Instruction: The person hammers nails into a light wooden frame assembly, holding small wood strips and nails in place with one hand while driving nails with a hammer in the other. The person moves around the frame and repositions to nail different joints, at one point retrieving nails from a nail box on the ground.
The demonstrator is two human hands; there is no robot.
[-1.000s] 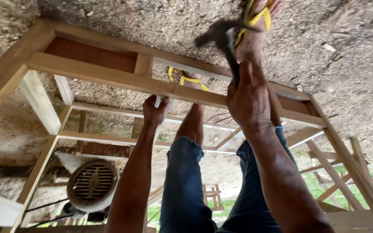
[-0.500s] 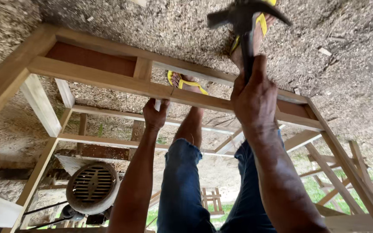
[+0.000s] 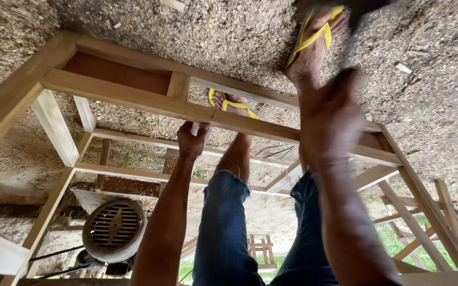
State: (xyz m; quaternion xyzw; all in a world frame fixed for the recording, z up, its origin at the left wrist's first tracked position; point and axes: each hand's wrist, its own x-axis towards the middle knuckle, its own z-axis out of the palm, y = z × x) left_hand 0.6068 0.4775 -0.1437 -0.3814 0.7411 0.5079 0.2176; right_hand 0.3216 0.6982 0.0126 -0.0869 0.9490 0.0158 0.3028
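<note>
Ground: pale wood shavings and sawdust [image 3: 229,37] cover the floor all around the work.
Frame: a large light-brown timber frame of rails and uprights [image 3: 133,98], with a reddish panel set into its far corner.
Machine: a round rusty metal grille on a motor housing [image 3: 115,228] sits beside the frame, well apart from both hands.
Feet: yellow-strapped sandals [image 3: 314,37] stand in the shavings, one foot just under the raised arm.
Right hand [image 3: 332,114]: closed in a fist around the dark handle of a hammer [image 3: 353,21]; the head is blurred at the top edge.
Left hand [image 3: 192,140]: fingers pinched shut on a small pale wooden piece [image 3: 195,128], pressed against the middle rail.
Risk: as I judge it, the hammer could come down on the fingers, which sit right at the piece; a skewed hit could also split the piece or glance toward the foot.
</note>
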